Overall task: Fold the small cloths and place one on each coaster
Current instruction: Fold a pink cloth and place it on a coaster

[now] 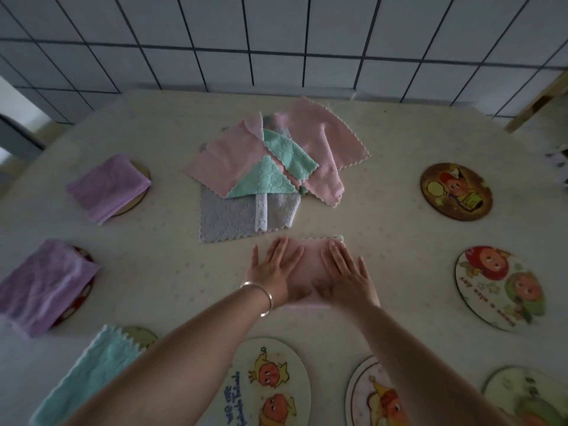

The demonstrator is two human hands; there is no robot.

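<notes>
Folded pink cloth lies flat under both hands.

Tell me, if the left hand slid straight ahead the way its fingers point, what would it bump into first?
The left hand lies flat on the pink cloth, fingers pointing away and slightly right. Going straight on, it would probably reach the grey cloth at the near edge of the unfolded pile first, though it could just slip past its corner.

- Blue lettering "we are friends Toriends", rotated sideways, partly cut by frame edge, on near white coaster beside two cartoon figures; second word uncertain.
- Red lettering "have a nice day", upside down, along lower rim of right white coaster; first word blurred.
- No legible text on remaining coasters or cloths.
</notes>
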